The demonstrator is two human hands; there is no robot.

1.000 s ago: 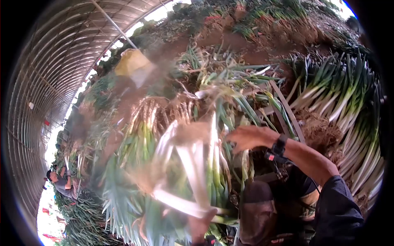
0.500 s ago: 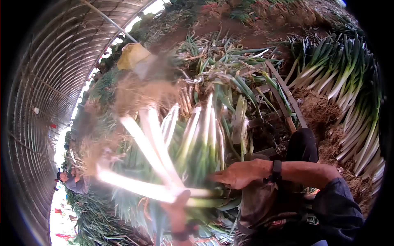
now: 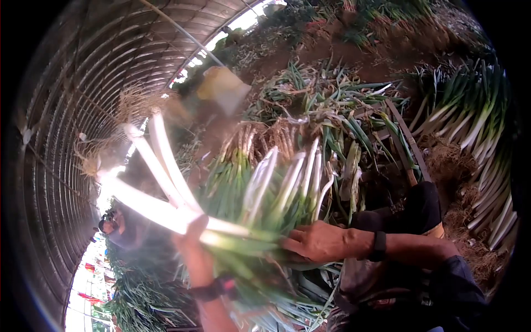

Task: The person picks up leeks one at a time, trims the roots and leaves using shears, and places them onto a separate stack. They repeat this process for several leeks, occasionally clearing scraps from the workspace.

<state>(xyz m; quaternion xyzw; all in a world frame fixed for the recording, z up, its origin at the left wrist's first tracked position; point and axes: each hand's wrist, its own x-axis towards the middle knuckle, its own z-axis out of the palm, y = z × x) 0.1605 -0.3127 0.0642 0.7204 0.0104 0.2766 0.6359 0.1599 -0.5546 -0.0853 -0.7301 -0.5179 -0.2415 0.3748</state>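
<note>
My left hand (image 3: 192,235) is wrapped around several large green onions (image 3: 168,163), holding them up at an angle with their thick white stalks and shaggy roots toward the upper left. Their green leaves trail to the right and are blurred. At that leafy end, my right hand (image 3: 318,242) is closed on the leaves, its fingertips partly hidden among the greenery. Beneath and behind the held stalks, more green onions (image 3: 293,180) lie side by side, white ends away from me.
A bundled pile of green onions (image 3: 492,149) lies on the right, roots inward. Loose trimmed leaves (image 3: 310,83) and a wooden bar (image 3: 408,138) are ahead. A blurred yellow-and-white object (image 3: 224,88) stands beyond. Another person (image 3: 119,227) is at the far left, beneath a ribbed roof (image 3: 61,110).
My left hand has lifted the green onions up and to the left, swinging their roots higher. My right hand stays at the leaves. The view has shifted slightly.
</note>
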